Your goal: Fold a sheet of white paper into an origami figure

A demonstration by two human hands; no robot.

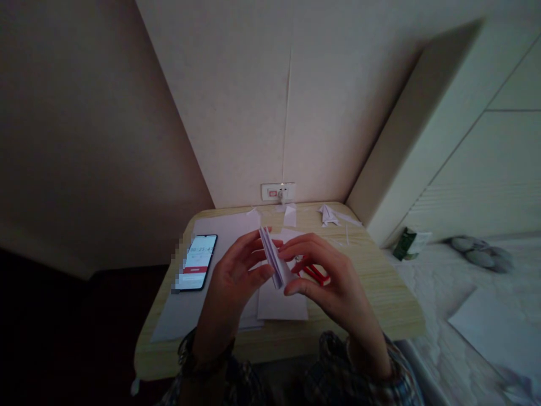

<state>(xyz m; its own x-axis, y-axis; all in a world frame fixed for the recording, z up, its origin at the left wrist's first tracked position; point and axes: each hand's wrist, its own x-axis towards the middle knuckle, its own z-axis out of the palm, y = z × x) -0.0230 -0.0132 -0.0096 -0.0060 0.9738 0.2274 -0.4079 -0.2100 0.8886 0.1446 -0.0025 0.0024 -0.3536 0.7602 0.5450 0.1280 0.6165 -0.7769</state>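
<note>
Folded paper [276, 262] sits pinched between my left hand [230, 287] and right hand [333, 287], both gripping it above the table [380, 282], near the scissors [315, 274]. Uneven pressure from my thumbs could, I judge, skew the pleats or tear a crease.

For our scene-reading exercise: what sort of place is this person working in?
Probably a bedroom: a small wooden table stands below a wall socket, bedding lies to its right, and a pale cabinet rises behind that. The left hand and right hand hold folded paper.

Red object [315, 274] largely behind right hand [336, 287]
</note>
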